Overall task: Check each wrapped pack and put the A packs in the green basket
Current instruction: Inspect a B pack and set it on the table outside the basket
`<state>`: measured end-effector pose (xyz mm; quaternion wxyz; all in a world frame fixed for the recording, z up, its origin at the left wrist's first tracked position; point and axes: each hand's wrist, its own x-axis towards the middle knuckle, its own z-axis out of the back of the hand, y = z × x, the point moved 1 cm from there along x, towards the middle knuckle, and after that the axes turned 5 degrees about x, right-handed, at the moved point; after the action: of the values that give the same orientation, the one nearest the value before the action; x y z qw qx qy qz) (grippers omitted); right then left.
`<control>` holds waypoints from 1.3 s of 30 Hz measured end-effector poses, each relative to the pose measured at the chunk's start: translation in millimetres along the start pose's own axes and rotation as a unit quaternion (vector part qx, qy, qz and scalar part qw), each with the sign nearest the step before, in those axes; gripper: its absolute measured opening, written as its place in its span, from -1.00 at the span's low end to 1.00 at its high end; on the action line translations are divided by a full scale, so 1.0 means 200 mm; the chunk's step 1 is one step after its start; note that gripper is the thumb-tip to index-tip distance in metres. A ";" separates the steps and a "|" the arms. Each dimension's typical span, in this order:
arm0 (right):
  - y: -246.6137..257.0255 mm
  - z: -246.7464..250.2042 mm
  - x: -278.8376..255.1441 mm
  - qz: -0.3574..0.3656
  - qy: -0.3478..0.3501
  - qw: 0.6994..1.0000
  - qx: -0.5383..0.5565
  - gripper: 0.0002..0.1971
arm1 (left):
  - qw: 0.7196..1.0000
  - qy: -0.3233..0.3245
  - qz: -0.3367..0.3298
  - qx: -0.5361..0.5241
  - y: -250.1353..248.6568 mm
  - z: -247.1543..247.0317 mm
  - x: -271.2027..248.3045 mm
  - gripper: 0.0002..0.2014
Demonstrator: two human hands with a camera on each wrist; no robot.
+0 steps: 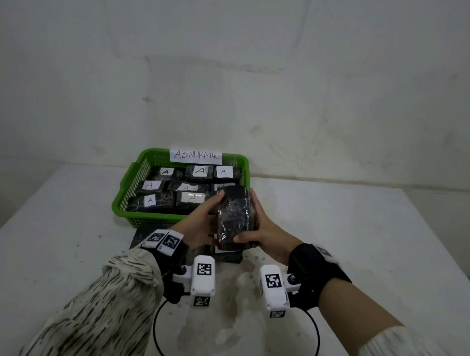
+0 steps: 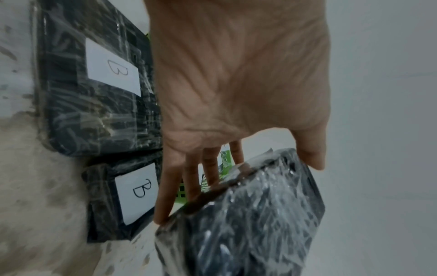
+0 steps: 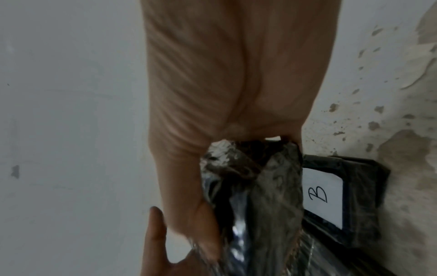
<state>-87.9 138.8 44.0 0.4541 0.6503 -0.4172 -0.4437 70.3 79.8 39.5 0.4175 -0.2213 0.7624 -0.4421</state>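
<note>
Both hands hold one dark wrapped pack (image 1: 233, 218) tilted above the table, just in front of the green basket's (image 1: 126, 194) near right corner. My left hand (image 1: 203, 222) pinches its left edge, thumb on top and fingers (image 2: 208, 168) along the underside. My right hand (image 1: 264, 229) grips the right side, thumb at the near end. No label shows on this pack (image 2: 248, 224) in any view; the right wrist view shows only its crinkled film (image 3: 260, 196). Several packs marked A (image 1: 199, 171) lie in the basket.
Two packs marked B (image 2: 94, 84) (image 2: 118, 201) lie on the stained white table under my hands; one B pack (image 3: 343, 201) shows in the right wrist view. A paper sign reading ABNORMAL (image 1: 196, 156) sits on the basket's far rim. A wall stands close behind.
</note>
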 end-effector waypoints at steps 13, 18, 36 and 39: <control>0.01 0.04 0.02 -0.036 -0.047 0.988 0.143 -0.01 | 0.984 0.007 -0.156 0.086 -0.07 -0.03 -0.06 -0.26; 0.04 0.06 0.03 -0.029 -0.062 0.984 0.163 -0.44 | 0.984 0.023 -0.166 0.064 -0.05 -0.07 -0.07 -0.21; 0.06 0.03 0.03 0.017 -0.159 0.985 0.067 -0.73 | 0.986 -0.041 -0.150 0.058 -0.08 -0.12 -0.06 -0.66; 0.05 0.03 0.02 0.020 -0.158 0.985 0.072 -0.79 | 0.984 -0.050 -0.159 0.063 -0.07 -0.12 -0.06 -0.65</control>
<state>-94.1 130.3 51.7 0.3432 0.5946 -0.5276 -0.5004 57.0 92.4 63.0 0.3927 -0.3350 0.6665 -0.5379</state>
